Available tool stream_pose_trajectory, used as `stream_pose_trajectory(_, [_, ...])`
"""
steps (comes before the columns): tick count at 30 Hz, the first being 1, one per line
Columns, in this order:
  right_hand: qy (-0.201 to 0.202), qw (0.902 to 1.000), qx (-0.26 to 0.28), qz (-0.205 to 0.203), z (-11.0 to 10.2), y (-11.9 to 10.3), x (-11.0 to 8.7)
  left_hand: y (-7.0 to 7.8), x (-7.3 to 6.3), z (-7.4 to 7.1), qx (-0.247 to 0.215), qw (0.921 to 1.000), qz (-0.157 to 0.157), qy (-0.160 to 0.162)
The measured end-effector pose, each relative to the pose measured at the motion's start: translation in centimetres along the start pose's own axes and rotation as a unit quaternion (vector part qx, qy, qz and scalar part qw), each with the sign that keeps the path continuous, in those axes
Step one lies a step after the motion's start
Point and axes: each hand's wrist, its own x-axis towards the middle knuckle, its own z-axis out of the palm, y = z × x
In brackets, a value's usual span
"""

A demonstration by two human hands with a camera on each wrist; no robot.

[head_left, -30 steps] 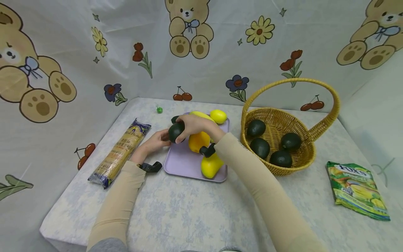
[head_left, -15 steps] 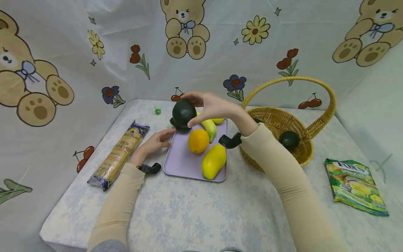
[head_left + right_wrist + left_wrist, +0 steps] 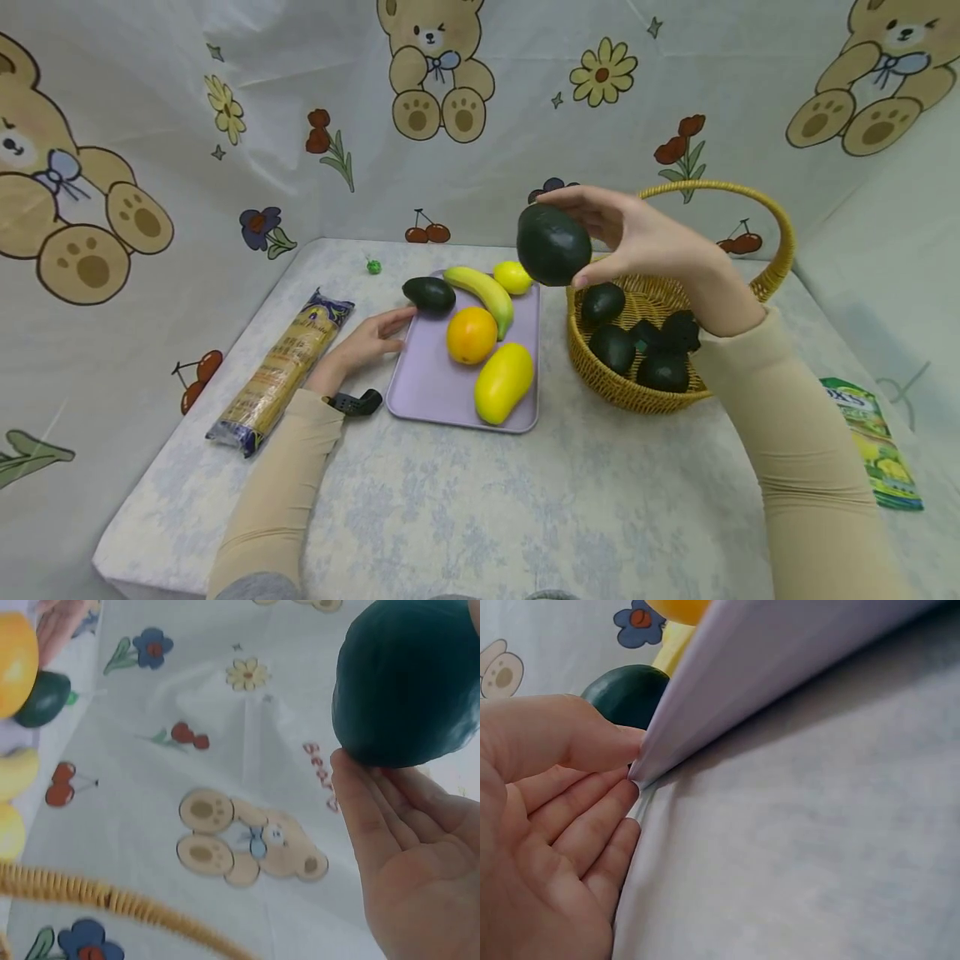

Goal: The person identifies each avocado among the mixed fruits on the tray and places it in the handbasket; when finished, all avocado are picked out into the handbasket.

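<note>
My right hand (image 3: 645, 237) grips a dark green avocado (image 3: 553, 245) between thumb and fingers, raised above the left part of the wicker basket (image 3: 622, 393). Several more avocados lie inside that basket. Against the left edge of the lilac tray (image 3: 435, 392) rests my left hand (image 3: 369, 343); in the left wrist view its thumb and fairly straight fingertips touch the rim. The tray bears an avocado (image 3: 429, 297) at its far left corner, a banana (image 3: 483, 293), a lemon (image 3: 513, 277), an orange (image 3: 472, 336) and a yellow mango (image 3: 504, 383).
A pasta packet (image 3: 285, 371) lies left of my left hand. A small green object (image 3: 373, 267) sits beyond the tray. The basket's tall handle (image 3: 782, 250) arches behind my right wrist. My right sleeve partly covers a green soup packet (image 3: 870, 442) at the right.
My right hand has lifted the avocado from beside the left hand and carried it right, over the tray, to the basket. My left hand has stayed at the tray's left edge.
</note>
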Motion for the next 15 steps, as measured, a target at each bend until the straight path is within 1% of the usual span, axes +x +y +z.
stream_pose_trajectory(4, [0.009, 0.9991, 0.036, -0.02, -1.5, 0.7, -2.8, 0.0, 0.1, 0.1, -0.005, 1.0, -0.005, 0.004])
stream_pose_trajectory(7, [0.02, 0.9987, 0.045, -0.016, -2.0, 2.0, -4.9, 0.0, 0.0, 0.2, -0.002, 0.9998, -0.021, 0.008])
stream_pose_trajectory(9, [0.034, 0.9986, 0.04, 0.006, -2.2, 2.9, -6.1, 0.1, 0.0, 0.2, 0.001, 0.9995, -0.029, 0.011])
stream_pose_trajectory(11, [0.055, 0.9976, 0.016, 0.041, -2.3, 3.8, -7.3, 0.2, -0.1, 0.3, 0.003, 0.9993, -0.035, 0.012])
stream_pose_trajectory(13, [0.073, 0.9942, -0.006, 0.079, -2.7, 4.6, -8.2, 0.3, -0.1, 0.3, -0.001, 0.9994, -0.033, 0.012])
stream_pose_trajectory(15, [0.089, 0.9886, -0.036, 0.116, -3.2, 5.5, -8.9, 0.4, -0.1, 0.4, -0.006, 0.9994, -0.032, 0.012])
